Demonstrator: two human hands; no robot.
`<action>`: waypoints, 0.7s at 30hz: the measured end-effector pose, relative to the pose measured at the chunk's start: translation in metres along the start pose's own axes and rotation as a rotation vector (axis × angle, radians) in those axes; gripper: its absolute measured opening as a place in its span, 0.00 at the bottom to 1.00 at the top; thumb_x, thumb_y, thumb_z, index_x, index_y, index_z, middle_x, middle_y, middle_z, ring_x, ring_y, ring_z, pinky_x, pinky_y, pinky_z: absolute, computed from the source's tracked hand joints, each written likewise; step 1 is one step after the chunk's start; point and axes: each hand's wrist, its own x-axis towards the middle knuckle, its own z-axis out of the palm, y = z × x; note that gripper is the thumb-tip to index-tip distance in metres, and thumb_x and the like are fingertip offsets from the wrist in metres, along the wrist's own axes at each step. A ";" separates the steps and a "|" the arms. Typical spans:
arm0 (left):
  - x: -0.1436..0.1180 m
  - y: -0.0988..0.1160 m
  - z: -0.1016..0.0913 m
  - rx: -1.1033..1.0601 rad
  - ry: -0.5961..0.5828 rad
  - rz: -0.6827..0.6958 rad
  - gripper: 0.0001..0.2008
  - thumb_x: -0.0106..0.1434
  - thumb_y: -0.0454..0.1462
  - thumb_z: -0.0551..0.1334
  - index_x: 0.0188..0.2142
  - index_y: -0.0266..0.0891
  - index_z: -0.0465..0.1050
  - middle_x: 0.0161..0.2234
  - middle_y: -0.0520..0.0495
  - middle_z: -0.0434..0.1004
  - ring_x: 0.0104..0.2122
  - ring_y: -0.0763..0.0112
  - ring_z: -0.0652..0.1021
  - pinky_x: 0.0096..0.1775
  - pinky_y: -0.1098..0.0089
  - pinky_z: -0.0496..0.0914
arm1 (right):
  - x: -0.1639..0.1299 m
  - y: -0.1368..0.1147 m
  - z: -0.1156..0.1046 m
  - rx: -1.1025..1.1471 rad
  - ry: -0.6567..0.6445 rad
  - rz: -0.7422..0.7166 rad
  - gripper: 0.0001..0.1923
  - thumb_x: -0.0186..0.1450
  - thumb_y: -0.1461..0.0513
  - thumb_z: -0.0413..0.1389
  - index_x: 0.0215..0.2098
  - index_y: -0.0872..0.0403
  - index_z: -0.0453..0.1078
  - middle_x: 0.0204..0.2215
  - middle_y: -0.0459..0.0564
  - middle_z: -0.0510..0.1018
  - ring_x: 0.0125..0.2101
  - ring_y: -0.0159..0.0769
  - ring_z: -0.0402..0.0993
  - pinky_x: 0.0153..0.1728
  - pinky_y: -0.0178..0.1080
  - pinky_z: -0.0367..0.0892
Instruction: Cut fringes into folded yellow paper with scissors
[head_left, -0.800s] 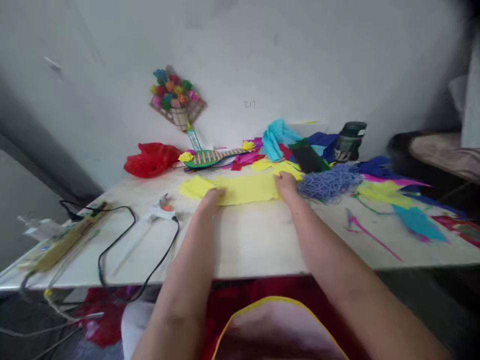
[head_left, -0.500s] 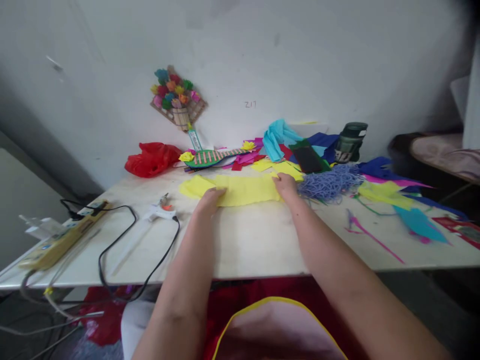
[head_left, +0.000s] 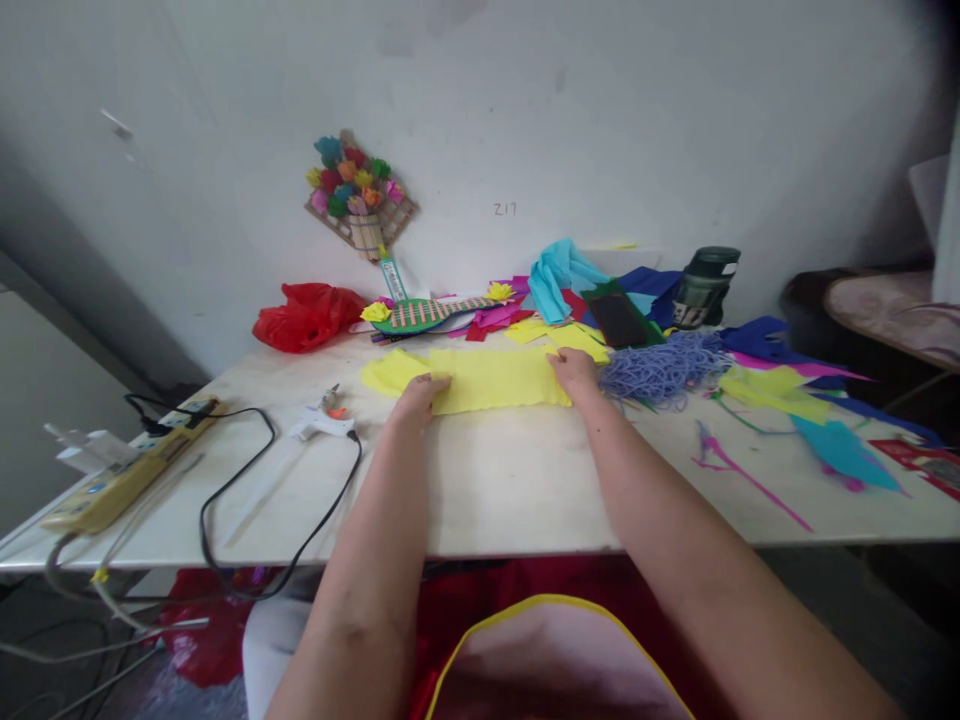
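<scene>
A strip of yellow crepe paper (head_left: 499, 380) stretches between my two hands, just above or on the white table (head_left: 517, 480); I cannot tell whether it touches. My left hand (head_left: 421, 393) pinches it near the left, where a looser part of the paper trails off beyond my fingers. At its right end my right hand (head_left: 574, 370) grips the edge between thumb and fingers. Just behind the strip lie more yellow paper pieces (head_left: 574, 340) and a green decorated piece with a pink lattice (head_left: 424, 315). Blue-violet shredded strands (head_left: 664, 368) lie beside my right hand.
A white glue gun (head_left: 322, 422) with a black cord and a yellow power strip (head_left: 127, 470) lie at left. A red plastic bag (head_left: 307, 318) sits behind them. Toward the back right are a dark phone (head_left: 621, 318), a dark green bottle (head_left: 705, 288) and coloured paper scraps (head_left: 844, 450).
The view has shifted very slightly. Both hands keep their hold on the yellow crepe paper, and it looks stretched a little flatter.
</scene>
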 end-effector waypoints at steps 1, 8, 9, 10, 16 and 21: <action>0.000 0.000 0.000 0.022 0.007 -0.003 0.10 0.46 0.28 0.63 0.32 0.31 0.71 0.25 0.45 0.76 0.28 0.66 0.77 0.33 0.68 0.71 | 0.000 0.001 -0.001 0.014 0.016 0.019 0.16 0.60 0.57 0.45 0.33 0.54 0.73 0.32 0.53 0.76 0.32 0.36 0.69 0.27 0.33 0.56; -0.001 0.001 0.003 0.048 0.078 -0.024 0.08 0.48 0.25 0.60 0.29 0.33 0.69 0.23 0.47 0.75 0.26 0.67 0.76 0.31 0.70 0.69 | 0.003 0.010 -0.012 0.016 0.049 0.127 0.17 0.57 0.65 0.47 0.42 0.53 0.71 0.39 0.52 0.76 0.40 0.37 0.70 0.35 0.34 0.61; 0.000 0.001 0.003 0.043 0.085 -0.026 0.08 0.47 0.25 0.60 0.29 0.33 0.69 0.23 0.47 0.75 0.26 0.67 0.76 0.31 0.69 0.69 | 0.003 0.010 -0.014 -0.020 0.031 0.127 0.18 0.56 0.66 0.47 0.43 0.53 0.70 0.40 0.52 0.76 0.41 0.38 0.70 0.36 0.35 0.61; 0.001 0.000 0.003 0.040 0.094 -0.026 0.08 0.47 0.25 0.59 0.29 0.34 0.69 0.23 0.47 0.75 0.26 0.66 0.76 0.31 0.69 0.69 | 0.003 0.010 -0.016 -0.059 0.005 0.123 0.18 0.55 0.66 0.48 0.43 0.52 0.70 0.40 0.52 0.76 0.41 0.39 0.70 0.36 0.35 0.61; 0.004 -0.001 0.002 0.058 0.133 -0.022 0.07 0.47 0.26 0.59 0.26 0.36 0.67 0.24 0.46 0.75 0.28 0.65 0.76 0.32 0.69 0.69 | -0.002 -0.001 -0.025 -0.273 -0.210 0.049 0.19 0.53 0.63 0.51 0.43 0.52 0.70 0.43 0.54 0.74 0.44 0.43 0.68 0.38 0.38 0.62; 0.003 -0.001 0.002 0.109 0.158 -0.020 0.07 0.47 0.27 0.60 0.26 0.38 0.67 0.24 0.46 0.75 0.30 0.64 0.76 0.32 0.69 0.69 | -0.012 -0.016 -0.027 -0.445 -0.274 -0.001 0.17 0.54 0.61 0.51 0.42 0.56 0.71 0.42 0.58 0.74 0.46 0.47 0.67 0.42 0.45 0.58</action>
